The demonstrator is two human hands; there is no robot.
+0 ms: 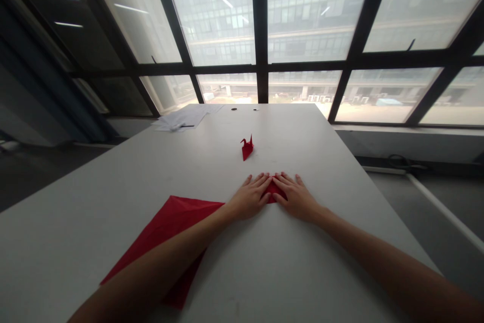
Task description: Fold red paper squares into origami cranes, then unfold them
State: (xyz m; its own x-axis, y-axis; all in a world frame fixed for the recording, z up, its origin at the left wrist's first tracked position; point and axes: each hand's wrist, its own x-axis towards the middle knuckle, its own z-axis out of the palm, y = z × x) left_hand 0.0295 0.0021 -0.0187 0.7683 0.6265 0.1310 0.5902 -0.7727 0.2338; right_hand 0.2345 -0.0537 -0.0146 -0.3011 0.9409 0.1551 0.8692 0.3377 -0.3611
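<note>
We hold both arms stretched forward over the table (pixel 310 262), left hand (pixel 247 198) and right hand (pixel 298 197) angled inward, palms down, fingers extended, lying flat on one small red paper (pixel 273 190) between them. We count one red paper crane (pixel 247 149) beyond, one larger red sheet (pixel 170 217) beneath our left forearm, and several overlapping white papers (pixel 189 115).

- Resting left hand (pixel 250 197) and right hand (pixel 297 197), near each other, on a small red paper (pixel 274 190).
- Have a red paper crane (pixel 247 149) farther off on the white table (pixel 272 255).
- Have a large red sheet (pixel 166 220) lying near left, partly hidden by left forearm (pixel 177 253).
- See white papers (pixel 183 115) and a dark pen-like object (pixel 187 126) far left.
- Face dark-framed windows (pixel 223 15) beyond.
</note>
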